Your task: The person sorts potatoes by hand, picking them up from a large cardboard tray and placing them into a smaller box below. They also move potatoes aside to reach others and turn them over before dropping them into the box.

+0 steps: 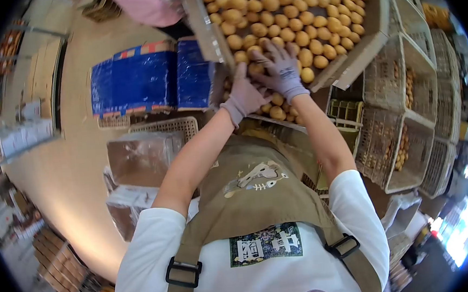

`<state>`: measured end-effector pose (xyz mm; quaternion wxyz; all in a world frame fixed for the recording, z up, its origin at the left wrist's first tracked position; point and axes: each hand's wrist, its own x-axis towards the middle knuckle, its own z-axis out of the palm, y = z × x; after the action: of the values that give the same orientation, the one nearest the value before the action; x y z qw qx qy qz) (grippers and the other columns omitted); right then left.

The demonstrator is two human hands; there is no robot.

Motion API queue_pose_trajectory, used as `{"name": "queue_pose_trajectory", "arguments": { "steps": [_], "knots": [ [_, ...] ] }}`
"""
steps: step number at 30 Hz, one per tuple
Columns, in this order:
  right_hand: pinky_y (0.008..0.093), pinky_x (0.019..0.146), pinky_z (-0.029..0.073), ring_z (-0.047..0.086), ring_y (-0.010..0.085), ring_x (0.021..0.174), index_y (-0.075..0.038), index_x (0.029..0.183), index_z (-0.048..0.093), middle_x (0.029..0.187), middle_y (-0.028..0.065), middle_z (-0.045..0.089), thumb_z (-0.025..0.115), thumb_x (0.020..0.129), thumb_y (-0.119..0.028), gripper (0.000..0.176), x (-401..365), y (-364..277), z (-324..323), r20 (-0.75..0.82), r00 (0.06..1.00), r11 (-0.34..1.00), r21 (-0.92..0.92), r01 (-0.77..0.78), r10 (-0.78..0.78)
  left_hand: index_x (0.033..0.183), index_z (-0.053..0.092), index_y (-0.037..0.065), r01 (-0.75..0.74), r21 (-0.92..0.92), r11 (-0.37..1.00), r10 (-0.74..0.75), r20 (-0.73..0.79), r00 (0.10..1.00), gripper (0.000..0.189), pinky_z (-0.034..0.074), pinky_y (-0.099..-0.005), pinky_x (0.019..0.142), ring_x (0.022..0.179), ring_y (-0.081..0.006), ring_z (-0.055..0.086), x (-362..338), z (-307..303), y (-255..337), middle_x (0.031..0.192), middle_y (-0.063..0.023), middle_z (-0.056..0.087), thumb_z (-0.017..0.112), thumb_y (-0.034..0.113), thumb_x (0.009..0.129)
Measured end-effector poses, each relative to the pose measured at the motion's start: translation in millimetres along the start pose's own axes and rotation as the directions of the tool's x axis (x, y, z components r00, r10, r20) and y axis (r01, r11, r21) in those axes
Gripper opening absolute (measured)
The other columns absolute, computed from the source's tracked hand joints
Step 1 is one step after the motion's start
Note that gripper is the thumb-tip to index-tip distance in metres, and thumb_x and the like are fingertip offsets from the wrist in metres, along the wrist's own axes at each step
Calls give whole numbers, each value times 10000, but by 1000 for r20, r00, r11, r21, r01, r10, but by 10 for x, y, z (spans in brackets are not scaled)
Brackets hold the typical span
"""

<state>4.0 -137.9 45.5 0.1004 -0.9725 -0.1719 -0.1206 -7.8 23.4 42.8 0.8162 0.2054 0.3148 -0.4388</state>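
Observation:
A large tray with cardboard-like walls [362, 61] holds many round yellow-orange fruits [297, 25]; their exact kind I cannot make out. My left hand [244, 95], in a pale grey-purple glove, is at the tray's near left corner with its fingers apart. Beside it, my gloved right hand [283, 73] reaches over the fruits, fingers spread and tips touching them. No fruit shows in either palm, though the undersides are hidden. More fruits [278, 112] lie just below my wrists, close to my apron [258, 182].
Blue-covered boxes [134, 82] stand left of the tray. Below them are a wicker-like basket [175, 125] and a plastic-lined carton [142, 158]. Stacked crates [384, 89], some with fruits inside, line the right. Another person's pink sleeve [145, 5] shows at the top.

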Motion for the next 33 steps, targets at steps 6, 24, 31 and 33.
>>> {"name": "queue_pose_trajectory", "arguments": {
  "steps": [6, 24, 31, 33],
  "knots": [
    [535, 1072, 330, 540, 313, 1253, -275, 1336, 622, 1371, 103, 590, 799, 730, -537, 683, 10, 2, 65, -116, 977, 977, -135, 162, -178, 1533, 327, 155, -146, 113, 983, 138, 74, 988, 588, 356, -503, 1128, 1375, -279, 426, -1008, -1181, -411, 1519, -109, 416, 445, 456, 1042],
    [516, 1074, 339, 515, 294, 1316, -179, 1333, 622, 1433, 89, 565, 829, 728, -442, 692, 19, 35, 229, -105, 951, 950, -157, 271, -289, 1257, 632, 36, 754, 637, 160, 471, -721, 508, 568, 486, -480, 983, 1077, -408, 661, -2120, -5107, -528, 1098, -238, 704, 569, 460, 885],
    [516, 1050, 352, 537, 299, 1276, -191, 1300, 644, 1417, 87, 573, 813, 729, -470, 657, 27, -44, 138, -58, 971, 956, -200, 216, -231, 1177, 657, -12, 678, 711, 187, 659, -602, 450, 589, 472, -493, 979, 1071, -438, 647, -2919, -4347, -170, 1113, -270, 690, 576, 499, 894],
    [516, 1049, 346, 549, 300, 1251, -201, 1290, 651, 1404, 82, 581, 807, 728, -475, 644, 23, -29, 145, -87, 967, 957, -190, 219, -238, 1161, 650, -52, 626, 728, 280, 716, -593, 369, 638, 465, -497, 981, 1087, -449, 637, -3205, -3959, -65, 1112, -294, 681, 606, 520, 882]
  ]
}}
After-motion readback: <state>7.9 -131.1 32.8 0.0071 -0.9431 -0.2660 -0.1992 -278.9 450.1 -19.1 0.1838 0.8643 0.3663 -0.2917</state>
